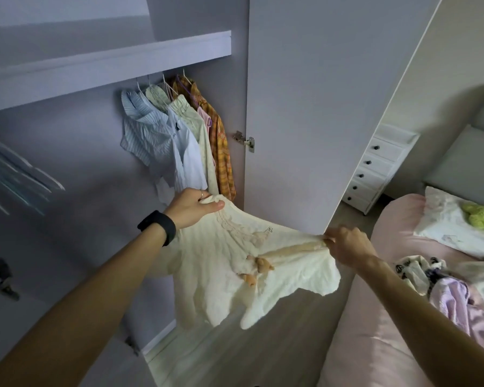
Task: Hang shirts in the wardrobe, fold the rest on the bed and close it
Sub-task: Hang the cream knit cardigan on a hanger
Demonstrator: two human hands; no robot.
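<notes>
I grip the cream blouse [235, 269] with both hands, left hand [192, 208] and right hand [347, 244], spreading it to judge hanging or folding.

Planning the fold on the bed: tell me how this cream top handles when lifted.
Probably floppy: the cream top sags between the left hand and right hand. Likely light, since two edge grips carry it. May bunch: its hem droops unevenly.

A white chest [375, 169] with dark-knobbed drawers stands against a beige wall [444, 65]. Grey wood-look floor [263, 356] spreads in front of it, and a grey headboard [464, 163] rises to its right. The light is dim.
</notes>
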